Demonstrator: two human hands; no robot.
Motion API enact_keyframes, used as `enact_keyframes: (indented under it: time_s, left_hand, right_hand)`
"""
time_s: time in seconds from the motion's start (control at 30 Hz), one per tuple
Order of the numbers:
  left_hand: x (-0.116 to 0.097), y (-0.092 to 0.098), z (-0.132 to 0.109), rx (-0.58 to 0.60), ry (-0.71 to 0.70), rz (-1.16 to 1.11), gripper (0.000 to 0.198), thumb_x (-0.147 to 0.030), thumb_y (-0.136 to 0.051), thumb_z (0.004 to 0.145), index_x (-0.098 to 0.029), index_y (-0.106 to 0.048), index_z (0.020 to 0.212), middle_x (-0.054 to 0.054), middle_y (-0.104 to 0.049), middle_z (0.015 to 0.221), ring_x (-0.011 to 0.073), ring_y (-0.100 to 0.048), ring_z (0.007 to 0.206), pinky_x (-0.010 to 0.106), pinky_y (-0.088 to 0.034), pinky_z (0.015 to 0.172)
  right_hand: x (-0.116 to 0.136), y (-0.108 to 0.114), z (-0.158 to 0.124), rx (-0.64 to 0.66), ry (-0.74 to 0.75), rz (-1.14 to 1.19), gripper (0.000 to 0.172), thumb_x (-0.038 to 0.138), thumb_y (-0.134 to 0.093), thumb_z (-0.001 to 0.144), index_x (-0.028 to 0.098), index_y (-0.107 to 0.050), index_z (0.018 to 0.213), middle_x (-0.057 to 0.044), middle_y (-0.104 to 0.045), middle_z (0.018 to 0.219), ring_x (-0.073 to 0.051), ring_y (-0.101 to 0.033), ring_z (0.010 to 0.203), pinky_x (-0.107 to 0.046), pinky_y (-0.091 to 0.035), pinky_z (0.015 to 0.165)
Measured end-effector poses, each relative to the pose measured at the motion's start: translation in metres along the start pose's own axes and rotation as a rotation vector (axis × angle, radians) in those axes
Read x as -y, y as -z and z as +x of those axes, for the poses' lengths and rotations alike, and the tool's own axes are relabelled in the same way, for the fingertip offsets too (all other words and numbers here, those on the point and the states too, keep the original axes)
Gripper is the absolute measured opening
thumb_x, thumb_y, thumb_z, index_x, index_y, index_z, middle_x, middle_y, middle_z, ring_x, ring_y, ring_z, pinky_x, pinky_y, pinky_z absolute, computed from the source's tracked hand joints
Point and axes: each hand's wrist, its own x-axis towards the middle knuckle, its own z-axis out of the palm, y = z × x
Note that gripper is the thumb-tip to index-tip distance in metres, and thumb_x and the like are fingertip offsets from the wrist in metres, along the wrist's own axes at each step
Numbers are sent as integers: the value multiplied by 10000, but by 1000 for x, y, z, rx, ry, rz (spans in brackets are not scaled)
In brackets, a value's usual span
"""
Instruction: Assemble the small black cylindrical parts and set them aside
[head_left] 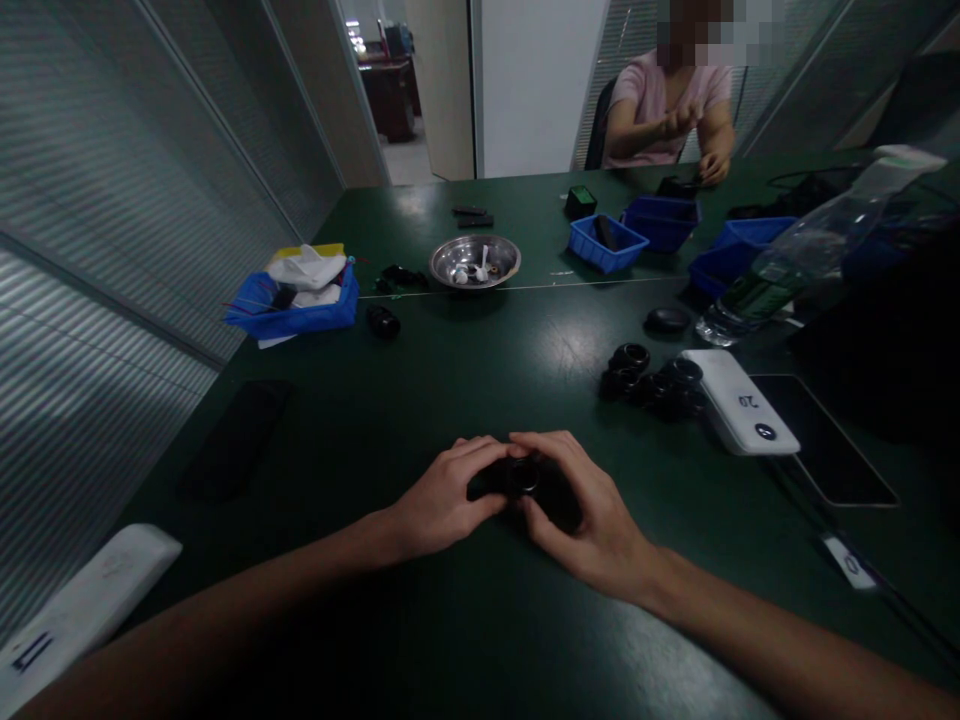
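Between both hands is a small round black part [523, 477] with a glossy ring-shaped top, resting on or just above the dark green table. The thumb and fingers of my left hand [457, 492] curl around its left side. From the right, my right hand [585, 505] pinches it with thumb and forefinger. The fingers hide part of it, and its exact kind is unclear. Several similar black ring-topped parts [651, 380] stand grouped to the right, and another small black piece [383, 321] lies farther off on the left.
A white power bank [741, 402] overlaps a dark tablet-like slab [823, 440], near a plastic bottle [795, 255] and a black mouse [667, 320]. Beyond are a metal bowl [475, 263] and blue bins [607, 243]. A filled blue bin [292, 305] stands left. Someone in pink sits opposite.
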Motion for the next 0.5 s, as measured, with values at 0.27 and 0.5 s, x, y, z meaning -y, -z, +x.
enact_keyframes:
  time_s: [0.27, 0.5]
  left_hand:
    - [-2, 2, 0, 22, 3, -17, 424, -89, -736, 874, -220, -646, 1268, 49, -685, 1280, 248, -634, 1188, 407, -440, 1053]
    - [-1, 2, 0, 20, 22, -8, 454, -84, -743, 855, -228, -648, 1274, 51, -681, 1299, 262, -622, 1217, 429, -438, 1071]
  right_hand:
    - [-3, -2, 0, -17, -60, -133, 562, 272, -729, 932, 263, -484, 1438, -92, -626, 1238, -271, -583, 1116, -437, -530, 919]
    - [1, -1, 0, 18, 4, -85, 574, 183, -648, 921, 253, -454, 1457, -94, -633, 1225, -266, -591, 1084, -446, -537, 905]
